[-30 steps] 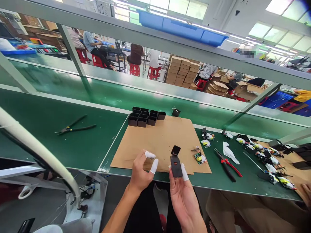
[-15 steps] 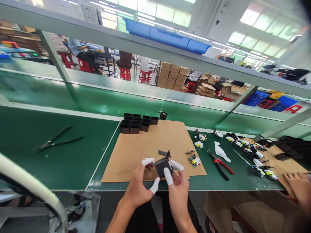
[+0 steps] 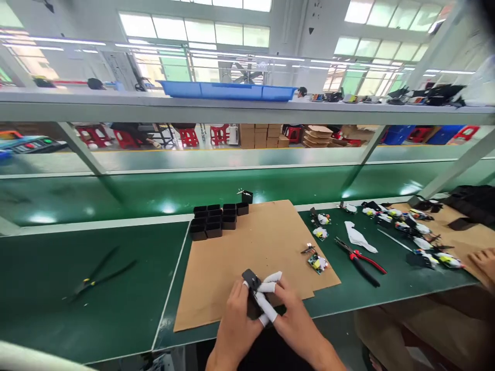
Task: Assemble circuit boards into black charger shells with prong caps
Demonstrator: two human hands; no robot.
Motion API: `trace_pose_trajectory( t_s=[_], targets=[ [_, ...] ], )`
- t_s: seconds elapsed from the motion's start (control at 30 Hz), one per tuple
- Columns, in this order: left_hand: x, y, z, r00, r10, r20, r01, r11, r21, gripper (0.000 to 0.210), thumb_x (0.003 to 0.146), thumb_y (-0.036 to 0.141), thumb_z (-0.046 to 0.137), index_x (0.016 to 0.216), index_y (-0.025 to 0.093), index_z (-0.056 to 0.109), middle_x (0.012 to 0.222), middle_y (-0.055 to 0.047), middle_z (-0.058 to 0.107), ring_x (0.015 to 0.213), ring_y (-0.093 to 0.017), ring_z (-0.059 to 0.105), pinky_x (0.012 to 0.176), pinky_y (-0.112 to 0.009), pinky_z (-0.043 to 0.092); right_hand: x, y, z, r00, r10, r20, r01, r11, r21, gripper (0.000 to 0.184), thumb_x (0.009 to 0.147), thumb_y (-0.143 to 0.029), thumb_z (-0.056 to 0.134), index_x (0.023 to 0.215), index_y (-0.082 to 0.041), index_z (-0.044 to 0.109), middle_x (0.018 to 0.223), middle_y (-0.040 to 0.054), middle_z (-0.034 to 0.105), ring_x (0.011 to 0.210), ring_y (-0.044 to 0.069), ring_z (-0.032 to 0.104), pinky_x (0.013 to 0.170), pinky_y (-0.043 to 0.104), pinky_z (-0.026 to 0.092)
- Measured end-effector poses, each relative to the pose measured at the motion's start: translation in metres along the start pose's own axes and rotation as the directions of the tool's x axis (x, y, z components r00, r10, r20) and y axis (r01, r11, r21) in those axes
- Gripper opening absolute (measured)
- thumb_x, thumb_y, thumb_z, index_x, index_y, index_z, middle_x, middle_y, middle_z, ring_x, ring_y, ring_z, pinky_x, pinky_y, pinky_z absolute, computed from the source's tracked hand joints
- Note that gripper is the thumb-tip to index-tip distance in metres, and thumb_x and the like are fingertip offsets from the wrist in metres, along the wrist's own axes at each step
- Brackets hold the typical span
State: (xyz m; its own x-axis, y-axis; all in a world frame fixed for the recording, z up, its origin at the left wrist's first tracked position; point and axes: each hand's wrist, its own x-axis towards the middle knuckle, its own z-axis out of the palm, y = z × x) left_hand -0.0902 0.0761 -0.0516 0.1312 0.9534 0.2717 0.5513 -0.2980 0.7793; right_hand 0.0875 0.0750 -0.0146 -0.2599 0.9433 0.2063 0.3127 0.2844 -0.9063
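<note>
At the cardboard's front edge, my left hand is closed around a small black plastic box, mostly hidden by my fingers. A flat black piece sticks up from its far end; I cannot tell how it is joined. My right hand presses its fingers together against the same box from the right. White finger cots cover several fingertips of both hands. Right of my hands a small circuit board with white and yellow parts lies on the cardboard sheet.
Open black boxes stand in rows at the cardboard's back left, with another box behind. Black-handled pliers lie left, red-and-black pliers and a white glove-like piece right. Several boards lie near a co-worker's hand.
The camera view has levelled and shifted. Both hands have closed in on the black box, which has turned, and the flat black piece now shows at its far end. My left fingers have gripped it.
</note>
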Motion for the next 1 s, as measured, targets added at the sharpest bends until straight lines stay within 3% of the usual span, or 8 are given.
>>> trace_pose_trajectory(
  t_s=[0.1,0.23,0.43,0.5,0.6,0.7,0.83,1.0],
  targets=[
    [0.003,0.009,-0.001,1.000,-0.001,0.000,0.001,0.997,0.071,0.031,0.078,0.012,0.075,0.106,0.024,0.068,0.107,-0.008,0.072,0.098,-0.030,0.073,0.084,-0.043,0.066,0.009,-0.005,-0.019,0.992,-0.002,0.125,0.016,0.994,-0.107,0.023,0.102,-0.016,0.067,0.116,-0.030,0.078,0.113,0.0029,0.071,0.105,0.020,0.074,0.097,0.031,0.060],
    [0.010,0.020,-0.004,1.000,0.013,0.012,-0.016,0.977,0.212,0.035,0.070,0.008,0.074,0.101,0.025,0.070,0.103,-0.008,0.074,0.094,-0.031,0.073,0.078,-0.044,0.065,0.025,0.000,-0.037,0.982,-0.033,0.184,0.057,0.990,-0.129,0.015,0.096,-0.012,0.068,0.092,-0.024,0.074,0.097,0.0003,0.070,0.088,0.018,0.070,0.080,0.026,0.056],
    [0.031,0.027,-0.006,0.994,0.026,0.107,-0.071,0.893,0.445,0.032,0.061,0.009,0.069,0.089,0.024,0.068,0.103,-0.012,0.077,0.093,-0.037,0.071,0.079,-0.051,0.062,0.040,0.028,-0.050,0.982,-0.005,0.191,0.000,1.000,0.030,0.009,0.092,-0.019,0.070,0.090,-0.022,0.079,0.091,0.0024,0.073,0.085,0.020,0.070,0.078,0.029,0.056],
    [0.039,0.026,-0.003,0.990,0.028,0.136,-0.091,0.870,0.485,0.034,0.058,0.011,0.069,0.090,0.024,0.069,0.105,-0.014,0.077,0.093,-0.039,0.071,0.079,-0.055,0.062,0.039,0.039,-0.047,0.989,0.045,0.139,-0.071,0.980,0.186,0.009,0.092,-0.028,0.074,0.092,-0.022,0.080,0.091,0.0032,0.074,0.084,0.021,0.070,0.078,0.030,0.057],
    [0.049,0.022,0.003,0.983,0.039,0.179,-0.127,0.852,0.509,0.045,0.049,0.010,0.068,0.092,0.022,0.072,0.115,-0.019,0.078,0.101,-0.044,0.072,0.087,-0.060,0.063,0.034,0.054,-0.035,0.979,0.203,0.014,-0.188,0.876,0.444,0.028,0.082,-0.047,0.086,0.091,-0.021,0.081,0.085,0.0031,0.073,0.077,0.021,0.069,0.072,0.031,0.060],
    [0.058,0.020,0.010,0.979,0.044,0.200,-0.139,0.858,0.494,0.052,0.041,0.007,0.066,0.090,0.023,0.073,0.124,-0.020,0.078,0.108,-0.046,0.072,0.095,-0.061,0.063,0.031,0.061,-0.029,0.959,0.281,-0.037,-0.221,0.822,0.525,0.044,0.076,-0.061,0.090,0.088,-0.020,0.080,0.078,0.0026,0.071,0.073,0.021,0.069,0.069,0.033,0.061],
    [0.065,0.024,0.016,0.988,0.021,0.155,-0.085,0.903,0.421,0.049,0.047,0.008,0.073,0.093,0.025,0.075,0.123,-0.015,0.079,0.104,-0.042,0.074,0.093,-0.057,0.064,0.026,0.068,-0.055,0.953,0.256,-0.165,-0.166,0.891,0.422,0.045,0.083,-0.065,0.083,0.097,-0.022,0.083,0.080,0.0048,0.075,0.071,0.023,0.072,0.066,0.033,0.061],
    [0.068,0.011,0.014,0.989,-0.100,-0.111,0.129,0.949,0.288,0.032,0.081,0.040,0.085,0.106,0.023,0.076,0.101,-0.009,0.077,0.095,-0.034,0.076,0.083,-0.050,0.067,0.011,0.092,-0.132,0.914,0.140,-0.381,-0.138,0.990,0.033,0.034,0.087,-0.057,0.082,0.102,-0.027,0.086,0.083,0.0048,0.079,0.069,0.023,0.075,0.069,0.033,0.064]
  ],
)
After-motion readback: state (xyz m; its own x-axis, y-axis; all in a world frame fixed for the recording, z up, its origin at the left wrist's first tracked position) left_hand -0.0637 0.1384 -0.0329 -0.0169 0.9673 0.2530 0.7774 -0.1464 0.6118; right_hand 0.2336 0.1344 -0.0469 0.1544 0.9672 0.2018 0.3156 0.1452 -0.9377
